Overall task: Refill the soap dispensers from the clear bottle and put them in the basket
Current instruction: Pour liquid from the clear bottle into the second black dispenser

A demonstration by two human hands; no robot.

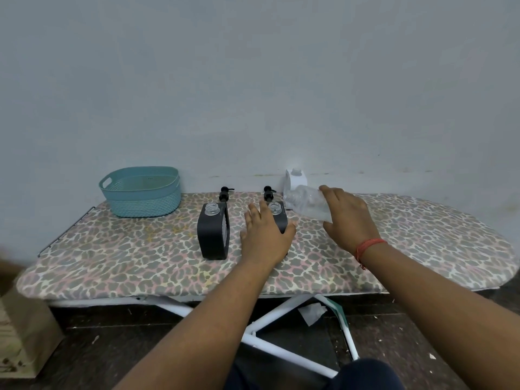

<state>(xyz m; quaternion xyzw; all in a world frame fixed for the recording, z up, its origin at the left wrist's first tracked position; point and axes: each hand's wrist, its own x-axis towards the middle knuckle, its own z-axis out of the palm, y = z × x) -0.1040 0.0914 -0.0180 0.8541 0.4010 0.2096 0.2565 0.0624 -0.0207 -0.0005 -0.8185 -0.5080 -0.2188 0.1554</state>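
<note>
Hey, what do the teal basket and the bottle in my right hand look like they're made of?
The teal oval basket looks like moulded plastic with a matte finish: a woven-look pattern on its walls and a cut-out handle. The clear bottle held in the right hand looks like thin, glossy, see-through plastic, though glass cannot be ruled out.

Two bare forearms, no sleeves in view. Right wrist wears an orange-red thread band [370, 245], loose end hanging. Dark navy trouser leg [363, 375] at near edge, lower right.
</note>
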